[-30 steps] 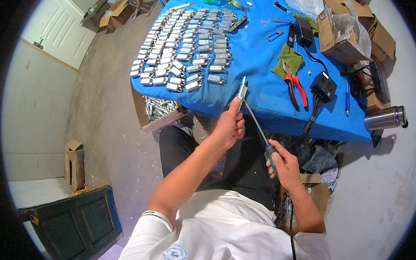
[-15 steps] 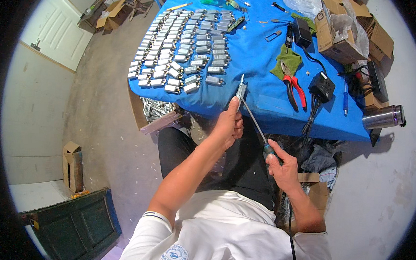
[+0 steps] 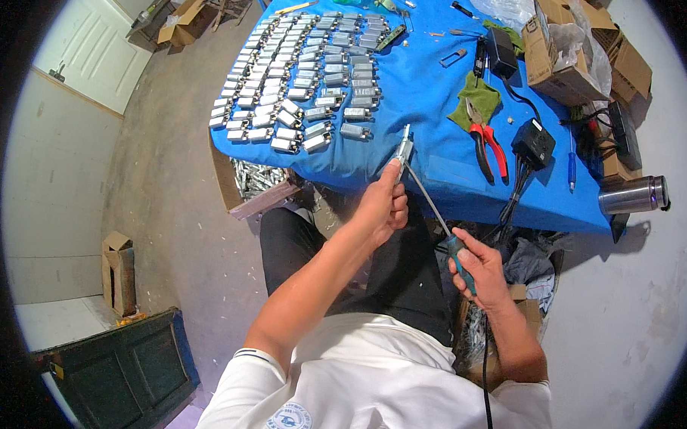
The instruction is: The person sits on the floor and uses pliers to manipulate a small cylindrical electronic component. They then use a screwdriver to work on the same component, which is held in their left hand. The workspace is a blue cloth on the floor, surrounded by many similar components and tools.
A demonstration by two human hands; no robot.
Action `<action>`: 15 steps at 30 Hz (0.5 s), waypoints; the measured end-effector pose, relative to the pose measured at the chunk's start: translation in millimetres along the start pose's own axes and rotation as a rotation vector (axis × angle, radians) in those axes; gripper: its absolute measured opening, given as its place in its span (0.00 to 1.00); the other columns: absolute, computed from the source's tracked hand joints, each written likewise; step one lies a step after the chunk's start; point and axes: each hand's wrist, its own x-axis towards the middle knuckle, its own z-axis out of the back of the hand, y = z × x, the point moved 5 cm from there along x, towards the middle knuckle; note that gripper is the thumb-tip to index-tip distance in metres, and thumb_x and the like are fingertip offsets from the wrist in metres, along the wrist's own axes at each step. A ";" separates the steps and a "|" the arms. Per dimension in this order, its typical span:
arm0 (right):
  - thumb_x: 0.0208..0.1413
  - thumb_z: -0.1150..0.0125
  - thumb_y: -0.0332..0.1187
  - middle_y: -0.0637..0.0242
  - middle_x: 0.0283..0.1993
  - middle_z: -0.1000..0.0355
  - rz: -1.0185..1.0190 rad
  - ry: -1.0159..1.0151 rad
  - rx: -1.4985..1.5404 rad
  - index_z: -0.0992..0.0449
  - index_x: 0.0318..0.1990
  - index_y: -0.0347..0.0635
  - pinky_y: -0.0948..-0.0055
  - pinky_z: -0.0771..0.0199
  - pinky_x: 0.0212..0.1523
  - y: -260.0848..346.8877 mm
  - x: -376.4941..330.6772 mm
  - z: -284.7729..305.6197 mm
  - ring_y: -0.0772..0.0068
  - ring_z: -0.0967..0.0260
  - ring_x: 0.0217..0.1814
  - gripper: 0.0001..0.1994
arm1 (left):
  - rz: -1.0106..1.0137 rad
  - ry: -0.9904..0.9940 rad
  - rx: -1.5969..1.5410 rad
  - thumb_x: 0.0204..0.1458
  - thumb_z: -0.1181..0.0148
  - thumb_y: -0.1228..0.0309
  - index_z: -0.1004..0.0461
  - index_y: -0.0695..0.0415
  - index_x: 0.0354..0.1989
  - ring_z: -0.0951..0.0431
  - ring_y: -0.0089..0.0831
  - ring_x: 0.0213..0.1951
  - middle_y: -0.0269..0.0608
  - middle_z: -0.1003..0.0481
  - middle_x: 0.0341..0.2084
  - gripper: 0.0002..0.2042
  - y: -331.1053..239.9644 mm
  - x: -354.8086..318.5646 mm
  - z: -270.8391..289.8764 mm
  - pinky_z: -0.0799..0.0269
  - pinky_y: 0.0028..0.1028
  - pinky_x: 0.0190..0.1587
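My left hand [image 3: 380, 204] is closed round a small silver metal part [image 3: 405, 148] at the table's front edge, a thin pale tip sticking up from it. A screwdriver [image 3: 460, 262] with a teal and dark handle is gripped in my right hand [image 3: 483, 276]. Its long shaft slants up to the left, and the tip meets the metal part beside my left thumb; the exact contact is too small to make out. To the left, rows of small silver metal casings [image 3: 299, 69] with brass-coloured ends cover the blue tablecloth [image 3: 430, 104].
Red and black pliers [image 3: 487, 148] rest partly on a green cloth [image 3: 476, 94]. Further right are a black adapter [image 3: 534, 142], a blue pen [image 3: 571, 162], a steel flask [image 3: 633, 194] and a cardboard box [image 3: 553, 63]. A box of metal pieces [image 3: 255, 180] stands below the table's left front.
My right hand has moved slightly right and down with the screwdriver, showing more of its handle. The metal part in my left hand has shifted a little right and tilted.
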 end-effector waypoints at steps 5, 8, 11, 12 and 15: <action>0.62 0.45 0.34 0.69 0.29 0.29 0.245 -0.071 -0.337 0.33 0.63 0.40 0.84 0.40 0.16 -10.1 -1.2 5.2 0.85 0.38 0.19 0.22 | 0.015 0.040 -0.029 0.58 0.49 0.44 0.47 0.44 0.19 0.53 0.19 0.12 0.23 0.52 0.11 0.24 2.6 2.0 3.3 0.57 0.20 0.16; 0.62 0.45 0.34 0.69 0.30 0.28 0.195 -0.112 -0.267 0.33 0.63 0.41 0.84 0.39 0.17 -10.8 -0.8 6.5 0.85 0.37 0.20 0.22 | 0.006 0.046 -0.035 0.57 0.48 0.43 0.47 0.45 0.18 0.54 0.19 0.12 0.23 0.52 0.11 0.25 1.7 4.1 4.2 0.57 0.20 0.16; 0.62 0.45 0.34 0.69 0.30 0.28 0.166 -0.059 -0.201 0.32 0.62 0.43 0.84 0.39 0.18 -16.2 1.9 10.8 0.86 0.37 0.20 0.21 | -0.007 -0.014 -0.036 0.57 0.48 0.43 0.48 0.45 0.18 0.54 0.18 0.12 0.22 0.53 0.10 0.25 3.1 5.6 6.8 0.58 0.20 0.16; 0.62 0.46 0.33 0.69 0.30 0.28 0.184 -0.066 -0.213 0.32 0.62 0.43 0.84 0.38 0.19 -15.2 2.0 11.1 0.86 0.37 0.20 0.21 | -0.004 0.003 -0.036 0.57 0.48 0.43 0.48 0.45 0.18 0.54 0.18 0.12 0.22 0.53 0.10 0.25 2.7 5.0 6.1 0.58 0.20 0.16; 0.62 0.46 0.32 0.69 0.30 0.28 0.221 -0.069 -0.253 0.32 0.62 0.43 0.84 0.37 0.21 -15.4 -0.8 10.1 0.85 0.37 0.21 0.21 | 0.010 0.032 -0.032 0.57 0.48 0.43 0.47 0.45 0.18 0.54 0.18 0.12 0.22 0.52 0.11 0.25 3.0 2.4 7.0 0.58 0.20 0.15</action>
